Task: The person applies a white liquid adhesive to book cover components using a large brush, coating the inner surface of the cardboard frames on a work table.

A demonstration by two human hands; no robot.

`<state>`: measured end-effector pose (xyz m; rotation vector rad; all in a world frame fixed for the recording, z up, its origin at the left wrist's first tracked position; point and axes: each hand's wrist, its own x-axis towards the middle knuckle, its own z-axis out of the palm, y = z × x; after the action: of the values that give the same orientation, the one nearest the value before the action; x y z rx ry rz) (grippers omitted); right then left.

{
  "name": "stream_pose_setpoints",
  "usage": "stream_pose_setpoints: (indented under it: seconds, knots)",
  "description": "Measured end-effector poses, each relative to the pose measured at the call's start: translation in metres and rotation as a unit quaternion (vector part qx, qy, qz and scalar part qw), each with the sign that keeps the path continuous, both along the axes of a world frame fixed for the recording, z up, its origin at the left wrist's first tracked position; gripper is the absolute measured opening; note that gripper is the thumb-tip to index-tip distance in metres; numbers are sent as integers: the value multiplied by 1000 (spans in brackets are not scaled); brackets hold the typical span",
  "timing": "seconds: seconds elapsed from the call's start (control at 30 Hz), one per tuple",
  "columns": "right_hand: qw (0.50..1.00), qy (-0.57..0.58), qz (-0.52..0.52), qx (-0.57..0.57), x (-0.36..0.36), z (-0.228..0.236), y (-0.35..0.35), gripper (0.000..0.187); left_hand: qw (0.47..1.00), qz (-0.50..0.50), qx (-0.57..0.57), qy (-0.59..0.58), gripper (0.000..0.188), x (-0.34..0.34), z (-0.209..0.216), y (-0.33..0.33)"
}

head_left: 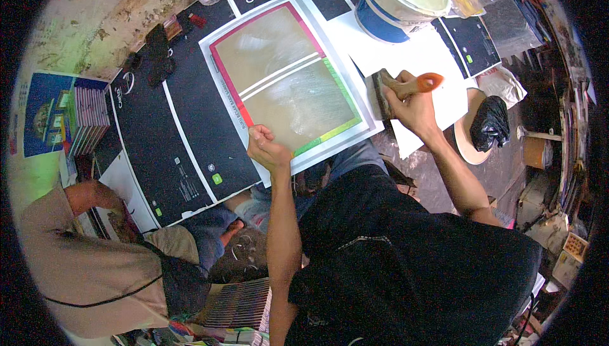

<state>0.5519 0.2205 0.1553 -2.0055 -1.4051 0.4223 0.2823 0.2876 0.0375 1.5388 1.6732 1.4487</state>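
Note:
A printed sheet (365, 114) with white edges lies tilted in front of me. On it are two grey-brown rectangular panels (273, 48) with a shiny, wet-looking surface, split by white strips and framed in pink-red and green. My left hand (269, 149) has its fingers closed on the near left edge of this sheet. To the right, my right hand (412, 108) is wrapped round a wide flat brush (430, 82) with an orange handle end. Its dark bristles (379, 95) are by the sheet's right edge, over white paper; whether they touch it I cannot tell.
A white and blue bucket (392, 13) of cream-coloured paste stands beyond the brush on white paper (444, 86). Black printed board (152, 149) covers the table. A seated person (95, 257) is at my left, near a stack of books (89, 114). A black plastic bag (490, 123) lies right.

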Motion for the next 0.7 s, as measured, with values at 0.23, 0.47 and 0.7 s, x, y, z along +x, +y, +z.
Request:
stream_pose_setpoints:
  seconds: [0.23,0.47,0.7]
  knots:
    - [997,-32,30,-62,-23,-31,-12,25,1000,-11,-6,-24,56,3,5,-4]
    - [995,67,58,44,-12,34,4,17,998,-18,-36,-55,57,7,11,-4]
    - [962,-122,245,2,20,-26,139,19,997,-70,-25,4,47,1,7,-7]
